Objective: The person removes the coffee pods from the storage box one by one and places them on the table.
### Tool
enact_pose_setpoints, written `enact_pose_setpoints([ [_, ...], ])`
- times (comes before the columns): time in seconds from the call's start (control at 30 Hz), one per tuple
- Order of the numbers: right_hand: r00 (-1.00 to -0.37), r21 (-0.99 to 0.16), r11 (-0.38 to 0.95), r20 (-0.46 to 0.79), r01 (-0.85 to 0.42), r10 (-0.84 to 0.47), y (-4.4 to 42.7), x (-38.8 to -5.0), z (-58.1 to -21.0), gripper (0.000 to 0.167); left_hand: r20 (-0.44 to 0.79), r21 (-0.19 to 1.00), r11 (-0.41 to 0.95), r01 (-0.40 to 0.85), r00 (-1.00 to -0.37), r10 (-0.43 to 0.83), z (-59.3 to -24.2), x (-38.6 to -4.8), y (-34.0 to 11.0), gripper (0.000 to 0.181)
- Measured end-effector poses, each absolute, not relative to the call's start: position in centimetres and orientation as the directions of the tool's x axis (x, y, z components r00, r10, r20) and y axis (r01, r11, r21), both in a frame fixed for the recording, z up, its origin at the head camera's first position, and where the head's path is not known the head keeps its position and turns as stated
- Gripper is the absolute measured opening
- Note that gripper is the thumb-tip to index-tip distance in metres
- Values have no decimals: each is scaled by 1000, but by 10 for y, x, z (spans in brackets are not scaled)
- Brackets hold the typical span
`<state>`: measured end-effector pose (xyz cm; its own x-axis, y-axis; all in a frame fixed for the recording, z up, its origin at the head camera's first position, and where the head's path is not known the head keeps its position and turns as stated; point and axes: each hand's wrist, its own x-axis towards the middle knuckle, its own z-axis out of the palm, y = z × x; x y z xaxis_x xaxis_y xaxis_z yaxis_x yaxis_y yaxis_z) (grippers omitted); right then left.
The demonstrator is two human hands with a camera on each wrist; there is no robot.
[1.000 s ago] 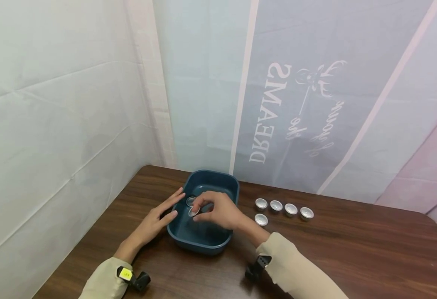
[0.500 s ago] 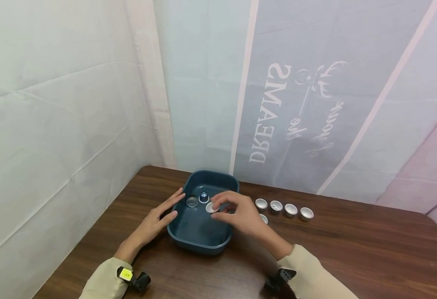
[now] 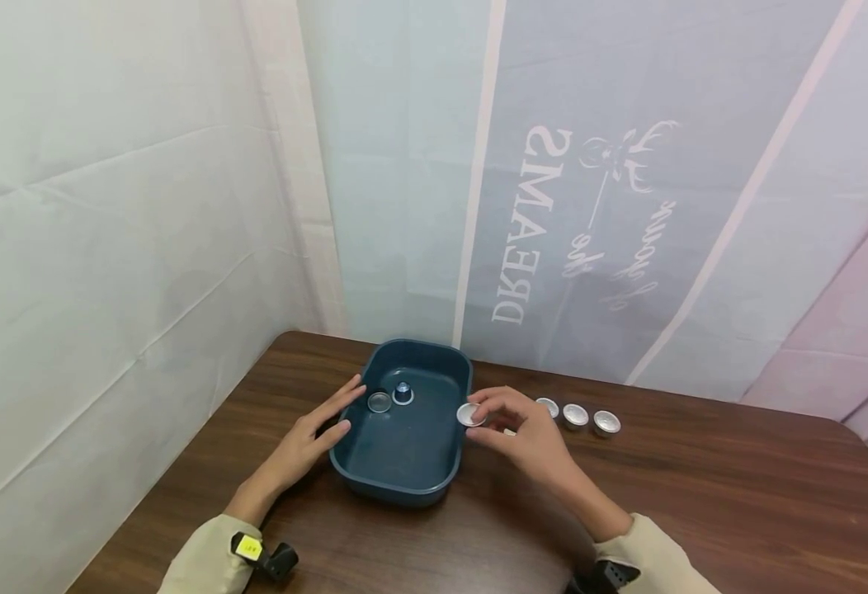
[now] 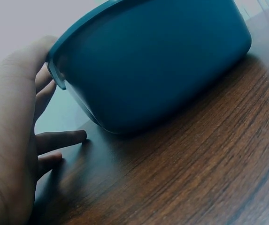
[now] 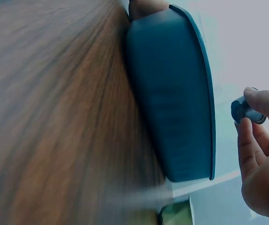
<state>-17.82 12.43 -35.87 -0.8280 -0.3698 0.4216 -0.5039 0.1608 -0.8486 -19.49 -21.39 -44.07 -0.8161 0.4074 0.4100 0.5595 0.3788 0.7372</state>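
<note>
My right hand [image 3: 526,437] pinches a coffee capsule [image 3: 471,414] between thumb and fingers, its silver lid facing up, over the right rim of the blue plastic bin [image 3: 404,493]. In the right wrist view, the capsule's dark blue body [image 5: 241,110] shows between the fingertips. Inside the bin are two more capsules: one lying lid up [image 3: 379,402] by the left wall, the other standing lid down [image 3: 403,392] beside it. My left hand [image 3: 304,441] touches the bin's left rim with nearly straight fingers. In the left wrist view, that hand [image 4: 17,126] is at the bin's corner.
To the right of the bin, several capsules stand lid up in a row on the brown wooden table [image 3: 701,487], among them one at the row's right end [image 3: 606,423]. My right hand partly hides this group. A printed cloth [image 3: 590,206] hangs behind the table.
My right hand has moved rightward from inside the bin to its right rim, carrying the capsule. The two capsules in the bin have come into full view. The left hand stays put.
</note>
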Motion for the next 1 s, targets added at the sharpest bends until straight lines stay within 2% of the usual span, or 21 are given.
enact_pose_setpoints([
  [0.43,-836,-839,136,481,-526,-265,168,-190,-389,17,404,738,385,554,-820,405,-443,-196,-214,49],
  [1.0,-862,-840,207,469,-502,-190,211,-188,-393,19,401,737,387,554,-820,409,-442,-196,-214,49],
])
